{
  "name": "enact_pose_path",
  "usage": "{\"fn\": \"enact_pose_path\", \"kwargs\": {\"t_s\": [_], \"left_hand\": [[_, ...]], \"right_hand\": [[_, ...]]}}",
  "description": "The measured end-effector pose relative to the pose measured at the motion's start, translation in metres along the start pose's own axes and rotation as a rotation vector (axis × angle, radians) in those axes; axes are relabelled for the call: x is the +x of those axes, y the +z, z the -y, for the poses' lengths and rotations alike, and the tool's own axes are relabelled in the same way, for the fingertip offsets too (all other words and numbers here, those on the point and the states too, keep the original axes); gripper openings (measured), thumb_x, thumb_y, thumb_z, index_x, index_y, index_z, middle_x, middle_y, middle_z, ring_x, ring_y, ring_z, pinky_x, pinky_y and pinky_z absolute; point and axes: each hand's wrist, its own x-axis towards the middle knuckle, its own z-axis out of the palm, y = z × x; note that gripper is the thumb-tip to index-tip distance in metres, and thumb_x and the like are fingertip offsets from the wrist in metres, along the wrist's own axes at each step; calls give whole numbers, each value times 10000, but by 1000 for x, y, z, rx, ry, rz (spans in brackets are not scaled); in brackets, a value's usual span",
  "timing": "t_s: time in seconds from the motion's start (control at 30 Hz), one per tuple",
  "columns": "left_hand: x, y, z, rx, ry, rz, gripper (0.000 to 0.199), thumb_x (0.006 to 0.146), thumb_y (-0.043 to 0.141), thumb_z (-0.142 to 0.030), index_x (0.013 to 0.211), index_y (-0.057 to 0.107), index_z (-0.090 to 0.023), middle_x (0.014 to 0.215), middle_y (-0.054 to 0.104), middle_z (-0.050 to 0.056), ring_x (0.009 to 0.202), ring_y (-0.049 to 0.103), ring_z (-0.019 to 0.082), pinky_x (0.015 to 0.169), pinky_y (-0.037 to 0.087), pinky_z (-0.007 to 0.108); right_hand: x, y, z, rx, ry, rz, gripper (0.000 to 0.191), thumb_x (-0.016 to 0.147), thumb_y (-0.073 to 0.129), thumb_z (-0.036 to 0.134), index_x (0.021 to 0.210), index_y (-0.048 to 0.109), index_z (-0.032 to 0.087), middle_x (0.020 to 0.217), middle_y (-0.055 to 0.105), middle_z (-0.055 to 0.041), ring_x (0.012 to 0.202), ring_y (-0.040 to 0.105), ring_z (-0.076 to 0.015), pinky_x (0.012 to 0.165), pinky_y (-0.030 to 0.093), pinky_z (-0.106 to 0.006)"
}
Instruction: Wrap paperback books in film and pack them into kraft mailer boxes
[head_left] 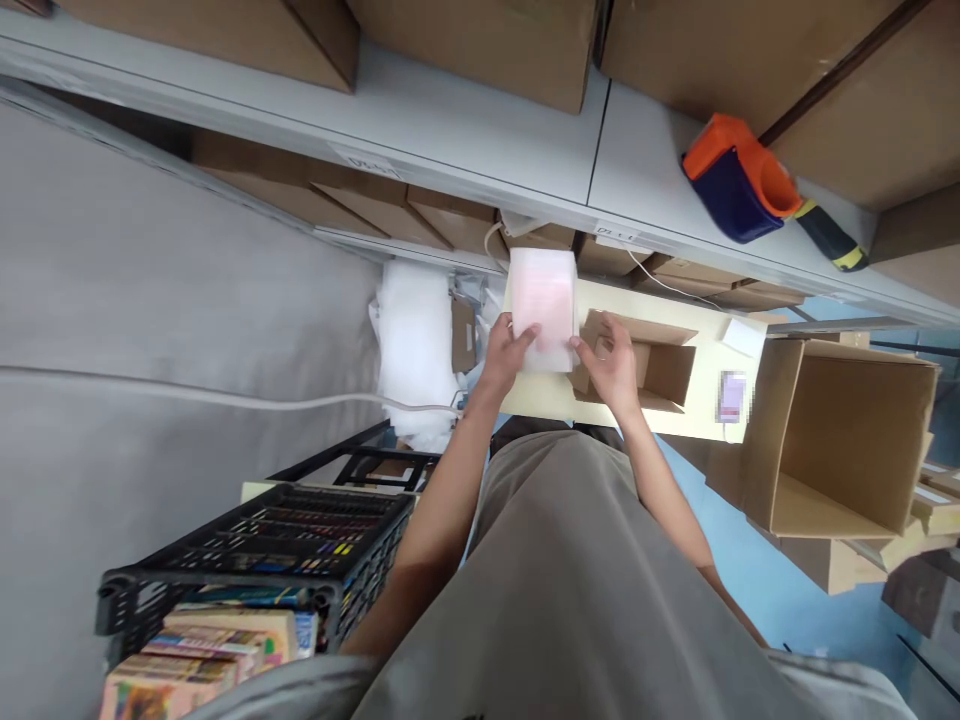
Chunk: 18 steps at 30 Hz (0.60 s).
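A rectangular packet [544, 300] wrapped in white translucent sheet, pinkish where its contents show through, is held up over the cream-coloured table [544, 396]. My left hand [505, 358] grips its lower left edge, thumb on the front face and fingers behind. My right hand [611, 368] is at the lower right edge; its thumb tip meets the packet while the other fingers stand apart from it. Just beyond that hand, an open cardboard box [666, 375] lies on the table. What is inside the wrapping cannot be made out.
A shelf [480, 135] with cardboard boxes runs above the table, bearing an orange and blue tape dispenser [739, 180]. White wrapping material [416, 345] is at the left. Below it stands a black crate [337, 530] near books [202, 650]. A large open carton [847, 440] is at right.
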Motion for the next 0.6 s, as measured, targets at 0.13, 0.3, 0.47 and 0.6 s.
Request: {"fn": "enact_pose_path", "kwargs": {"t_s": [0.13,0.3,0.47,0.6], "left_hand": [[-44,12,-42,-172,84,62,650,788,971,-682,1153,671,-235,1213,835,104,1144,809,312,994,687,432],[-71,56,-48,-155,121,91,727,793,956,-748,1205,662,-226,1226,846,116,1119,825,301,982,702,429],[-95,99,-37,212,347,-30,884,920,800,-823,1530,542,-238,1647,628,244,1444,708,379,1167,631,536],[-118,128,-68,648,699,-57,781,1088,664,-649,1733,423,-280,1894,325,184,1792,242,424,1419,329,643]], "right_hand": [[-1,-21,7,305,78,164,1266,740,949,831,1736,478,208,1720,600,-200,1596,595,-380,1368,489,-573],[-11,-53,4,476,66,258,817,807,927,789,1393,789,237,1381,852,-109,1319,803,-352,1233,630,-566],[-18,-109,-16,283,-66,85,655,926,830,762,1328,862,246,1320,882,-61,1235,845,-355,1156,676,-545],[-18,-173,-19,-83,-223,93,435,1064,729,592,1369,868,316,1364,866,-1,1245,846,-363,1123,676,-520]]}}
